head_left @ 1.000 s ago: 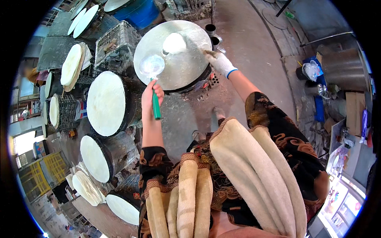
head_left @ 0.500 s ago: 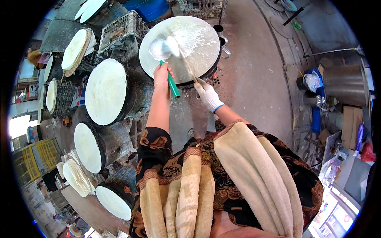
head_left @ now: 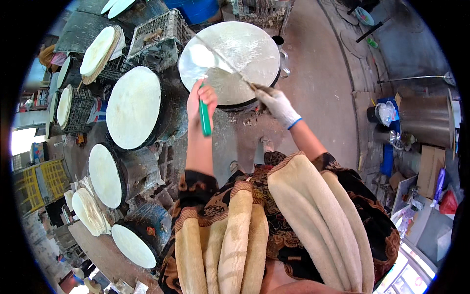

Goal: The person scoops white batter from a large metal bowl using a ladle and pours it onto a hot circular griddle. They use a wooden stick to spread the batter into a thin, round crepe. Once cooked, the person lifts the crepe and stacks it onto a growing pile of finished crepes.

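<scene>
In front of me is a large round griddle (head_left: 245,39) with a dark rim, its top mostly coated in a thin whitish layer. My bare left hand (head_left: 201,100) is closed around the green handle of a ladle (head_left: 204,120), whose round metal head is blurred over the griddle's left part. A bright white patch (head_left: 201,55) shows at that head. At the griddle's right side, my right hand (head_left: 279,107), in a white glove with dark-stained fingers, grips a long thin stick (head_left: 230,63). The stick slants across the griddle toward its far left edge; contact with the surface is unclear.
Several more white-topped round griddles (head_left: 133,108) stand in a row on my left. A grimy crate (head_left: 159,36) is beside the griddle's far left, stacked round sheets (head_left: 90,211) lie lower left. Metal cups (head_left: 284,63) hang at its right; a steel drum (head_left: 423,120) stands far right.
The stick has swung up and left across the griddle, with my right hand shifting right. My left hand has tilted the ladle handle more upright. The whole view has shifted slightly.
</scene>
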A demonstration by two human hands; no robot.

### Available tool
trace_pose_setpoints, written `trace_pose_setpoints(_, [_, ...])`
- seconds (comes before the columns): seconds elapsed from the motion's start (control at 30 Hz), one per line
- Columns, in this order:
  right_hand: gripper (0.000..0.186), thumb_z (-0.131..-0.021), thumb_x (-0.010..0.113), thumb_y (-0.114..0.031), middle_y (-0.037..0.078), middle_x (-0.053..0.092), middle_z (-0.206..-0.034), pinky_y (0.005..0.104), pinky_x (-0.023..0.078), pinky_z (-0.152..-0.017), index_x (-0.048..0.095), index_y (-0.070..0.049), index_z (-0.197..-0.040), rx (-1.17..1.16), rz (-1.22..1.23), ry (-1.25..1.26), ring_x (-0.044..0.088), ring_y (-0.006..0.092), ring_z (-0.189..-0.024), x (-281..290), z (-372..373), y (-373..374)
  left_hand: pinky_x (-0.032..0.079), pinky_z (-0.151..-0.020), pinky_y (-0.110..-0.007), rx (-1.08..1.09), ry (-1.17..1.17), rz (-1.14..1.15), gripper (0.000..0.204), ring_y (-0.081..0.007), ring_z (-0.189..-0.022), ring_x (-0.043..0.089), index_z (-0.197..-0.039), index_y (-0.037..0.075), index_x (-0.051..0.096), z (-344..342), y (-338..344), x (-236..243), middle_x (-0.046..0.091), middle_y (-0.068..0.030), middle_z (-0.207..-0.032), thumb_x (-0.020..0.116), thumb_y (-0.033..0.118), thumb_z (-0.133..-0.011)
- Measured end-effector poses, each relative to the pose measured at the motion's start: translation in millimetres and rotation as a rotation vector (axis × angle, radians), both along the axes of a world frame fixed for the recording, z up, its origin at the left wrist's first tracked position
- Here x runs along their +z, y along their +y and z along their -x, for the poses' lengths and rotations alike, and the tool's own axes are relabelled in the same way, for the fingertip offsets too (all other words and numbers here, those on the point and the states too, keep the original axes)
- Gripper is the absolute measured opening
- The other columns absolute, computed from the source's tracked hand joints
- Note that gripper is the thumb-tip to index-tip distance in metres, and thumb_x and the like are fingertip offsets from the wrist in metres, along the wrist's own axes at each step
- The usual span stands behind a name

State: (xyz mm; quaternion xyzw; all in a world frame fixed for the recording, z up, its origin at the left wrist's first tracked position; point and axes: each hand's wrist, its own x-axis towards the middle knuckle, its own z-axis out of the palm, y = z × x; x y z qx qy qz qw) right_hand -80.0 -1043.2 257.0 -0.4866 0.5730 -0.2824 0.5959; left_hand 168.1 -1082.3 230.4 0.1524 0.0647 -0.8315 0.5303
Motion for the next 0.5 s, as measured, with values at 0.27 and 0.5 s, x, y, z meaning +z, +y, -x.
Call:
trace_pose_setpoints(0.27, [0.051,-0.091,0.051,-0.037,0.019,0.066,-0.105,0.0342,0.048,-0.083,0.050,-0.006,-0.132,0.281,0.185,0.405,0.065,0.0255,-0.095,-40.1,-24.8,40.5,0.030,-0.034,-0.020,0.083,-0.325,0.003,0.012,-0.0052,-0.039,0.036,-0.093,0.009,0.049,-2.5,15.2,40.1,0.039,0.0060,-0.053,0.049,0.020,-0.097])
trace_pose_setpoints(0.5, [0.039,-0.089,0.062,-0.028,-0.004,0.057,-0.072,0.0215,0.034,-0.048,0.062,-0.005,-0.121,-0.325,0.081,0.028,0.042,0.0026,-0.058,-60.9,0.7,50.5,0.026,-0.033,-0.020,0.348,-0.551,0.337,0.035,-0.0055,-0.036,0.030,-0.068,0.015,0.044,-36.9,86.9,141.1,0.033,0.0062,-0.046,0.047,0.032,-0.098])
